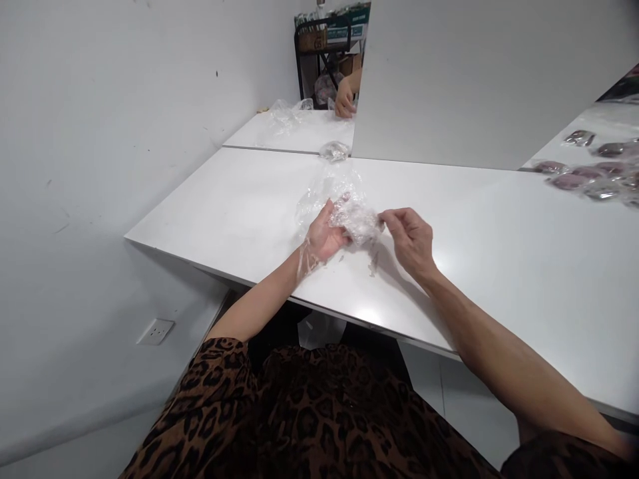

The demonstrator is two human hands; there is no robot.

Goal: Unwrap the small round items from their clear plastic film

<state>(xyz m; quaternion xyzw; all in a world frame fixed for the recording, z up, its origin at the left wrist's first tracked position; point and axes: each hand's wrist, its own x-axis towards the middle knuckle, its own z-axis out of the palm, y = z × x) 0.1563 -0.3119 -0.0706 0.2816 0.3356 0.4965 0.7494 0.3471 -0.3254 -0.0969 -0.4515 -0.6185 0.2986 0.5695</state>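
Two bare hands of yours are up over the white table (pixel 514 266). Your left hand (pixel 325 238) has its palm turned up and its thumb sticking up; its other fingers are partly hidden by plastic, so I cannot tell how tight they hold. Your right hand (pixel 412 241) bends in from the right, thumb and first finger pinching the right side of the crinkly bundle (pixel 360 225). That bundle is between your two hands.

The table's near edge runs under your arms, the white wall (pixel 110 120) is on the left, and a tall gray panel (pixel 449 80) stands at the back. White table top stretches wide past your right hand.

The bundle is see-through, shiny and full of wrinkles. Thin clear plastic (pixel 335 179) spreads just behind it, and a small wrapped packet (pixel 334 151) lies by the back edge.
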